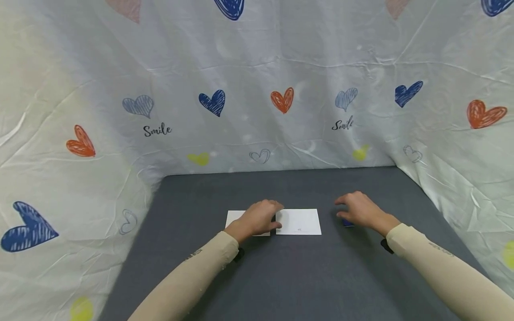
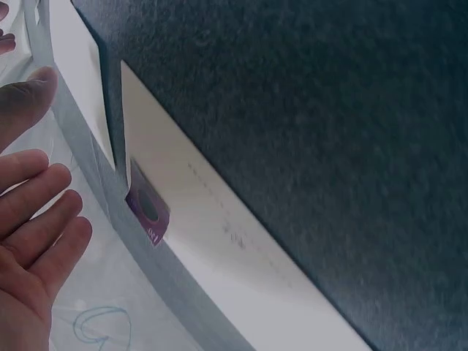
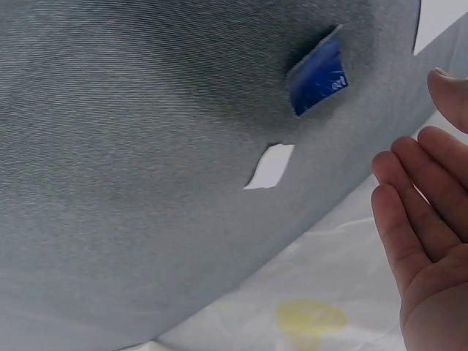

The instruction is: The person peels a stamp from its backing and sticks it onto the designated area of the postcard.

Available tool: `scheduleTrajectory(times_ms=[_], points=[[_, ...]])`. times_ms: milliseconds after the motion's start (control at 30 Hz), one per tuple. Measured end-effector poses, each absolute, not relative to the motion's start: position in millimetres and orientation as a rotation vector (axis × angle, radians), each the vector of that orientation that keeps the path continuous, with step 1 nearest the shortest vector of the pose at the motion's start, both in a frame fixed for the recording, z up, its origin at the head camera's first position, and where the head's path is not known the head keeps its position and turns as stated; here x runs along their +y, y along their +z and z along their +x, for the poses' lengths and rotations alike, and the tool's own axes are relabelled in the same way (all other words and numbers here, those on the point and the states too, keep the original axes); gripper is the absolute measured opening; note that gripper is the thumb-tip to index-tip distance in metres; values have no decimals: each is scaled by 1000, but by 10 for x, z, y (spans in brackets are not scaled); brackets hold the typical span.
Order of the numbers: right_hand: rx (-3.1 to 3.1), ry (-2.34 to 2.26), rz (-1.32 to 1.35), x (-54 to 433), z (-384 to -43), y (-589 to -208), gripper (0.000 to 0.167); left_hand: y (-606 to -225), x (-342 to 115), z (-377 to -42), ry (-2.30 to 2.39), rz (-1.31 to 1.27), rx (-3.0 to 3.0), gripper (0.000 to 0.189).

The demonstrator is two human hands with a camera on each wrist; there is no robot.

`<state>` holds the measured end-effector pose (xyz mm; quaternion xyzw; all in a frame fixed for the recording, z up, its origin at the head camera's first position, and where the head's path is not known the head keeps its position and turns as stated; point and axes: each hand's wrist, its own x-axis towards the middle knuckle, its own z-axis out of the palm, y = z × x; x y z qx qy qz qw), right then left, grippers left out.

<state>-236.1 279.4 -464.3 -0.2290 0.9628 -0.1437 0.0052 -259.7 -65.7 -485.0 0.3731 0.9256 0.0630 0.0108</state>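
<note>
Two flat white paper rectangles lie side by side on the dark table. My left hand, fingers relaxed, hovers over the left white rectangle and hides much of it. In the left wrist view, a purple stamp with a dark oval sits at a corner of that sheet, which bears faint print. The right white rectangle lies just beyond the left fingertips. My right hand, loosely bent and holding nothing, is above a blue stamp with jagged edges. Near it lies a small white piece of paper.
The dark grey table ends at a pale hanging cloth printed with hearts and "Smile". The cloth also surrounds both sides. A corner of white paper shows at the top of the right wrist view.
</note>
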Motion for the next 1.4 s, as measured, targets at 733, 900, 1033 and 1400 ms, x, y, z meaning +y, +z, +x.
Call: scheduleTrajectory(times_ms=[733,900,1033,1400], points=[[3030,-416,-725,2996,-2254,-4846,30,-4972,-586,-2606,178,1052,2858,53],[3046,-435,-720,3013,-2234,-4880,26,-4970,-567,-2616,160,1057,2851,49],[3068,-442,-730,3014,-2218,-4924,25,-4976,-547,-2616,145,1047,2848,48],[3123,-468,-702,3021,-2188,-5003,17,-4994,-523,-2588,130,1036,2844,52]])
